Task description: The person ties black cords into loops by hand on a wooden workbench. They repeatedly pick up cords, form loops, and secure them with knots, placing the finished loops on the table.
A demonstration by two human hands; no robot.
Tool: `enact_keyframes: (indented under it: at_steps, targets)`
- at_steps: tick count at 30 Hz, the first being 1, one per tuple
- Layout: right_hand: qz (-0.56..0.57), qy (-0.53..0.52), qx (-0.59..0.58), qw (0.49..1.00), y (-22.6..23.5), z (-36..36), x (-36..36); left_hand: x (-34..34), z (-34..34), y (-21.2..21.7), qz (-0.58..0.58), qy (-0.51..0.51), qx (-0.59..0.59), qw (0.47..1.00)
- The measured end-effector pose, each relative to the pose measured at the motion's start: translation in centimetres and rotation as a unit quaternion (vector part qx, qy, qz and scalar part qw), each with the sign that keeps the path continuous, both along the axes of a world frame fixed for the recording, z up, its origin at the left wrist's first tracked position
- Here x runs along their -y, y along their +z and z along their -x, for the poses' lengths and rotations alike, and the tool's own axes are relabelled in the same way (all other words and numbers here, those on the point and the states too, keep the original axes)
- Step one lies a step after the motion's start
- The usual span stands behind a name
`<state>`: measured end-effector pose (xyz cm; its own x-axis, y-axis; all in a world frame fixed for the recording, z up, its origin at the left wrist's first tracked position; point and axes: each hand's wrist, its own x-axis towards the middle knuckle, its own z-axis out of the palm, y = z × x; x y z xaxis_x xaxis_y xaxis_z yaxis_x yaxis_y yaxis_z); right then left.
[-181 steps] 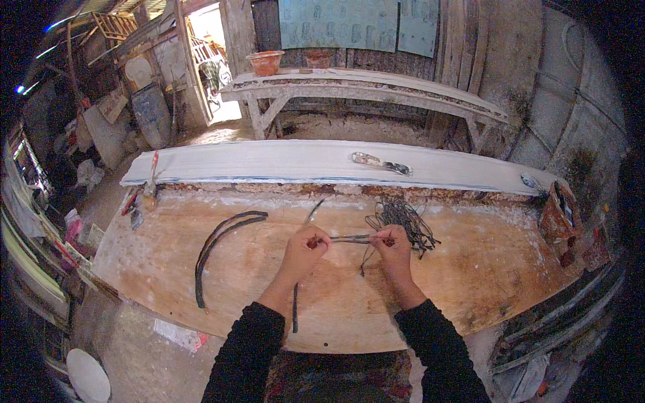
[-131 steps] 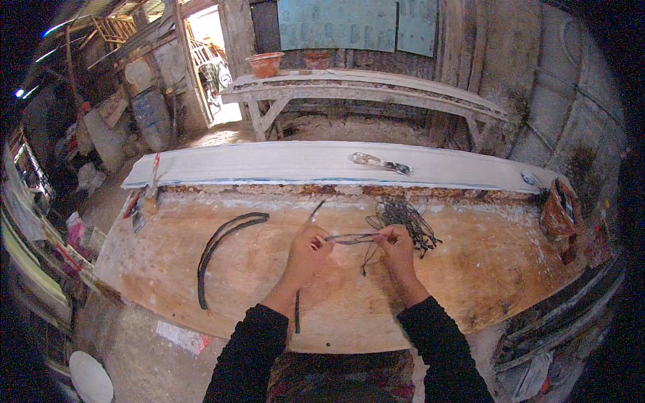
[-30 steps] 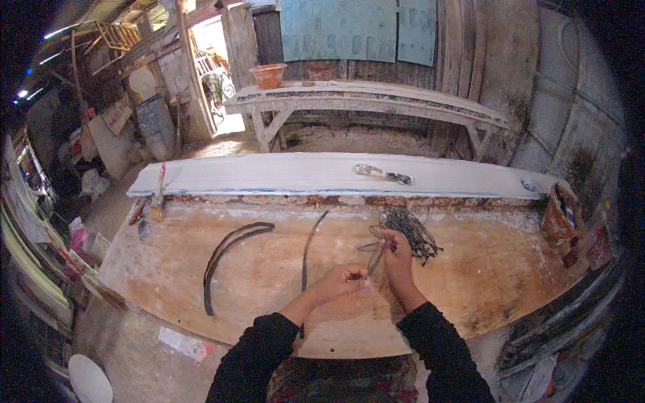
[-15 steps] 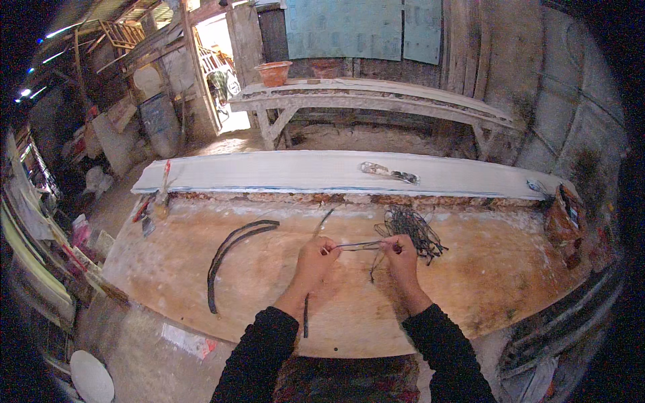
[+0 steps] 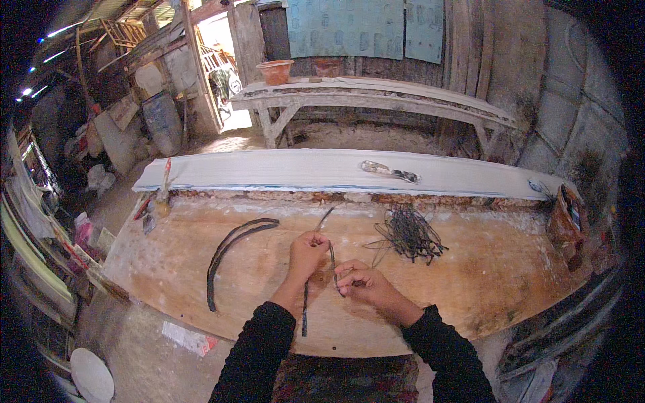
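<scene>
Pinched at its upper end by my left hand (image 5: 309, 254), a thin black strip (image 5: 333, 258) runs down toward me. My right hand (image 5: 361, 281) has its fingers closed on the lower end of that strip. Beneath my left hand and wrist a longer dark strip (image 5: 305, 316) lies on the wooden board (image 5: 161, 269), its far end showing beyond the hand. Beyond my right hand is a tangled bundle of thin black strips (image 5: 411, 235), with some loops trailing toward the hand. Two curved black strips (image 5: 222, 252) lie to the left.
A white-topped ledge (image 5: 289, 171) crosses the board's far side and carries a clear, dark-ended object (image 5: 390, 172). A brush (image 5: 164, 185) stands at its left, a brown bag-like container (image 5: 566, 218) at its right. Behind are a long bench (image 5: 376, 101) and an orange basin (image 5: 275, 72).
My right hand has left the bundle's edge and come nearer and leftward. The strip between my hands has swung from crosswise to pointing toward me. My left hand has shifted slightly left.
</scene>
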<state>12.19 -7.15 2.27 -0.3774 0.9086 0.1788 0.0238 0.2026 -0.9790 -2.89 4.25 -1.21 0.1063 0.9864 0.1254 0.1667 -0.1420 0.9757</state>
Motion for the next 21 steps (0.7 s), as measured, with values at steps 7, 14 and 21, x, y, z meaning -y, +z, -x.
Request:
enact_keyframes:
  at_steps: [7, 14, 21]
  targets:
    - [0.1, -0.028, -0.057, 0.993, 0.0, -0.5, 0.3, 0.3, -0.4, 0.2, 0.009, -0.04, 0.0, 0.999]
    - [0.097, -0.143, -0.088, 0.981, 0.4, -1.2, -0.4, 1.1, -0.6, 0.6, -0.06, -0.108, -0.042, 0.991]
    - [0.0, -0.409, -0.038, 0.912, -2.7, -5.0, -3.9, 3.8, -1.7, 2.1, -0.052, -0.327, -0.048, 0.942]
